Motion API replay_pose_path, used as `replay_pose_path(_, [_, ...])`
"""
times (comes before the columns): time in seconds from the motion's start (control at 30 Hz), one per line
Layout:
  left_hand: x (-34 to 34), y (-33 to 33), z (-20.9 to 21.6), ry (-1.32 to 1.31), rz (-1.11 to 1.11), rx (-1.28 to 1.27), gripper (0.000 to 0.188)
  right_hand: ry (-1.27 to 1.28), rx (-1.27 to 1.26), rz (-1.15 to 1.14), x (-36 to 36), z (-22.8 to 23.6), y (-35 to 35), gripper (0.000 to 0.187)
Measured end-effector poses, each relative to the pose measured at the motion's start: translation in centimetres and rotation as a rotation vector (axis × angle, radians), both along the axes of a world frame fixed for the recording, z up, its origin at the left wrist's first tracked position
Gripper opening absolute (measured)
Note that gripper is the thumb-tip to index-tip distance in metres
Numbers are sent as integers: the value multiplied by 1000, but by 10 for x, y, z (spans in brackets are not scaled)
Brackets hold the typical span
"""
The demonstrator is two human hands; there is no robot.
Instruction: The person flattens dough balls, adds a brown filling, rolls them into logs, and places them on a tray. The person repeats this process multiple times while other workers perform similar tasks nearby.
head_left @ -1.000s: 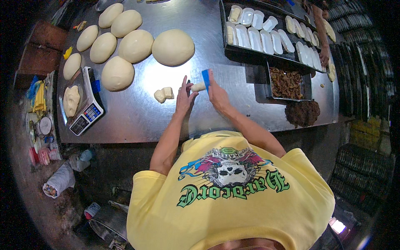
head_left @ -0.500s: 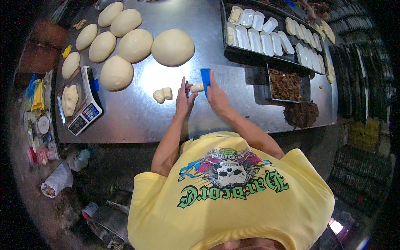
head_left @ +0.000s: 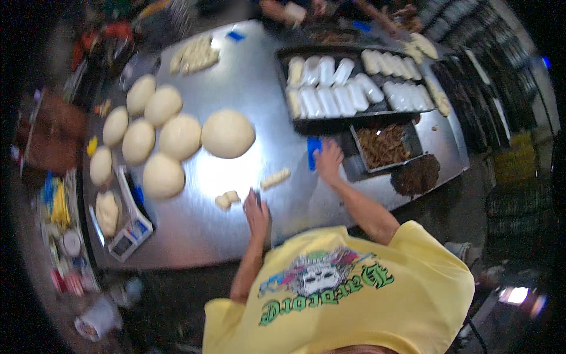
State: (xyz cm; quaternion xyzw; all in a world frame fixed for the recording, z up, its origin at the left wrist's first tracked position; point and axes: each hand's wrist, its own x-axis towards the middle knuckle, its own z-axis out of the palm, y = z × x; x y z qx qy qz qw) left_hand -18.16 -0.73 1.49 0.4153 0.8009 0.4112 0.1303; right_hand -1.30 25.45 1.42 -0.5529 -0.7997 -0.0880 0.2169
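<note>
Dough roll lies on the metal table, just beyond the left hand, whose slightly blurred fingers are extended and loosely spread. Farther right, the right hand pinches a blue scraper by its edge. Small dough pieces sit left of the roll, large dough balls beyond them; a pan of brown filling stands near the scraper hand.

On the counter before you, the dough roll lies just beyond your left hand, dough pieces to its left. The scale sits farther left, dough balls beyond; to the right, the pan stands before the tray.
</note>
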Motion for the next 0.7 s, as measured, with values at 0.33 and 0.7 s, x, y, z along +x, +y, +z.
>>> replay_pose_path(0.33, [5,-20,-7,272,-175,49,36,-266,-431,1006,-89,2,-58,49])
replay_pose_path(0.7, [20,-18,0,298,-26,3,25,-220,-1302,1014,14,45,-105,45])
